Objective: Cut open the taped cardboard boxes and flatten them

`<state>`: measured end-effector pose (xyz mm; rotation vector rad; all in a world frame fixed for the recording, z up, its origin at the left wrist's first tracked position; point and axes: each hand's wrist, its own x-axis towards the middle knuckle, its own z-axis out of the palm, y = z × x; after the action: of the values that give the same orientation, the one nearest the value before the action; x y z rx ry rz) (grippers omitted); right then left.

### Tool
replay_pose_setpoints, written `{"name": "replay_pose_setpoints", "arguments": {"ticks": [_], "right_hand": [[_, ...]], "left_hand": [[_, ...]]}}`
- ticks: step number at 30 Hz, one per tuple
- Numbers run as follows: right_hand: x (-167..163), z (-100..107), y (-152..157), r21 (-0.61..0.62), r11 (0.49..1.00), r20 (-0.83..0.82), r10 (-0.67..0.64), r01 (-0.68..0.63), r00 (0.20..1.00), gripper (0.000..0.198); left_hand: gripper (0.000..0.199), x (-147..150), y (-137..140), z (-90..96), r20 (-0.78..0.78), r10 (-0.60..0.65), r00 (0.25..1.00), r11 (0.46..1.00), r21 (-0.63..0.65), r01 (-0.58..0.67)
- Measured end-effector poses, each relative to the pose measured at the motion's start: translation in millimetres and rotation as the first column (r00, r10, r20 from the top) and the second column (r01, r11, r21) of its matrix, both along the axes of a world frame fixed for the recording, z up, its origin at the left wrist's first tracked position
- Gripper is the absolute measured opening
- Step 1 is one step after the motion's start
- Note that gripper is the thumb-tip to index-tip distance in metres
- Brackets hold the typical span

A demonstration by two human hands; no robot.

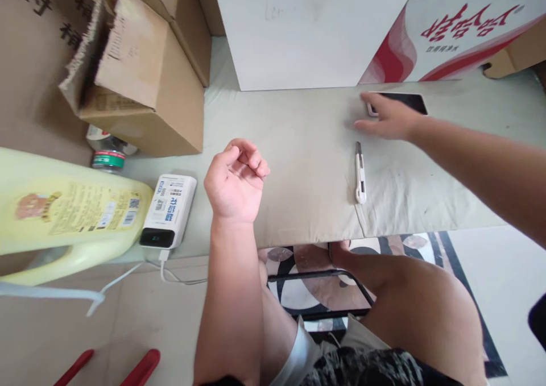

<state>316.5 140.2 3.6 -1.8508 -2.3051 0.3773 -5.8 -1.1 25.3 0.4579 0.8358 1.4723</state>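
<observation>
My left hand [239, 184] is raised palm-up, its fingers loosely curled, and the palm shows nothing in it. Farther right, my right hand [390, 116] reaches across the cloth with thumb and fingers spread, slightly blurred. It overlaps the near left part of a dark-screened smartphone [407, 100] with a pale edge; whether it touches the phone I cannot tell. Between the two hands, closer to the right one, a white utility knife [360, 175] lies on the cloth with its metal end pointing away from me.
A white box [307, 33] and a red-and-white carton [469, 39] stand at the back. On the left are an opened cardboard box [170, 90], a bottle with a green cap [108, 160], a large yellow jug [77, 210] and a white power bank [170, 207] with a cable [164, 266].
</observation>
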Motion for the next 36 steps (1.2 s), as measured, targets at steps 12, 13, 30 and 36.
{"name": "replay_pose_setpoints", "arguments": {"ticks": [12,13,30,36], "right_hand": [[-274.3,55.9,-57.6,0.217,0.754,-0.238,0.656,-0.62,0.716,0.049],[-289.5,60.3,-57.3,0.172,0.775,-0.234,0.632,-0.608,0.739,0.052],[-164.9,25.3,-130.3,0.361,0.932,-0.65,0.279,-0.036,0.707,0.053],[-104.7,9.9,-206.8,0.174,0.95,-0.866,0.023,0.259,0.499,0.048]], "left_hand": [[0.024,-31.7,-16.8,5.8,0.039,0.407,0.913,0.913,-0.061,-0.404],[0.024,-34.5,-17.2,5.4,0.028,0.411,0.911,0.911,-0.05,-0.409],[0.01,-45.9,-21.7,5.0,-0.39,0.885,0.253,0.402,0.368,-0.838],[0.025,-12.7,-13.8,-8.5,-0.438,0.547,0.713,0.833,0.37,-0.411]]}}
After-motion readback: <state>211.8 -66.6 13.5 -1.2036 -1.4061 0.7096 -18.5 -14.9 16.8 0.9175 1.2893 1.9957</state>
